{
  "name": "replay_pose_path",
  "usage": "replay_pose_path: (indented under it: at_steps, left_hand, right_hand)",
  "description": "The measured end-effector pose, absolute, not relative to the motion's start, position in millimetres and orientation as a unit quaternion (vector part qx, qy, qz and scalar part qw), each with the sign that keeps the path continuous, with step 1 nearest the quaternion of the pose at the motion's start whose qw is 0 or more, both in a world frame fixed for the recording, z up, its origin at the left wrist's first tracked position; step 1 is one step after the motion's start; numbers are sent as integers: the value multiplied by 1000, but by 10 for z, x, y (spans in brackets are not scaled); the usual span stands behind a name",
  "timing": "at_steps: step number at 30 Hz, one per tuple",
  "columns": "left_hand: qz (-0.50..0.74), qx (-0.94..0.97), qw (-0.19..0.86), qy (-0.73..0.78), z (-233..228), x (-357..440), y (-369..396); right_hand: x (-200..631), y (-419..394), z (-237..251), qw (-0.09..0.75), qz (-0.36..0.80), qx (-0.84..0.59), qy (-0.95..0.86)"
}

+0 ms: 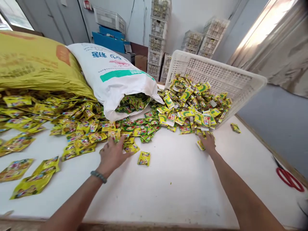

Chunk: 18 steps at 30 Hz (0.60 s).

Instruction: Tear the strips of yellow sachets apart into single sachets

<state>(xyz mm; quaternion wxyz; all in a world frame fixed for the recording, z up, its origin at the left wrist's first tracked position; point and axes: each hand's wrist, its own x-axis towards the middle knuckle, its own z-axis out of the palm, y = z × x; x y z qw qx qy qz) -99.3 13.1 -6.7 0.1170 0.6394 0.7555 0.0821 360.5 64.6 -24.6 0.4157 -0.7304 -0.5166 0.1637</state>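
My left hand (112, 154) lies flat with fingers spread on yellow sachets (91, 134) scattered over the white table (168, 186). My right hand (207, 141) reaches the near edge of a heap of small yellow-green sachets (190, 106) spilling from a tilted white plastic crate (216, 75); its fingers touch a sachet (200, 145) on the table. One lone sachet (144, 158) lies between my hands.
A white sack (115, 77) lies open on its side with green sachets (134, 125) pouring out. A yellow sack (36, 64) lies at the left. Red-handled scissors (288, 178) rest at the right table edge. Stacked crates (157, 35) stand by the back wall.
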Motion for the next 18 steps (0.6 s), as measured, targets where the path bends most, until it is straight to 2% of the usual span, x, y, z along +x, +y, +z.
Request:
replay_pose_path:
  at_steps: [3, 8, 12, 15, 18]
  left_hand:
    - [65, 666, 113, 735, -35, -667, 199]
    - [114, 688, 75, 713, 51, -397, 147]
    - [88, 700, 101, 701, 57, -299, 0]
    - [49, 697, 151, 699, -10, -267, -65]
    - [105, 688, 185, 693, -119, -282, -56]
  right_hand:
    - [3034, 795, -412, 406, 146, -770, -469]
    - [2245, 733, -513, 374, 206, -690, -585]
    - [2006, 537, -458, 278, 244, -625, -688]
    - [1934, 441, -356, 225, 196, -618, -727]
    - [1812, 475, -218, 257, 111, -607, -744]
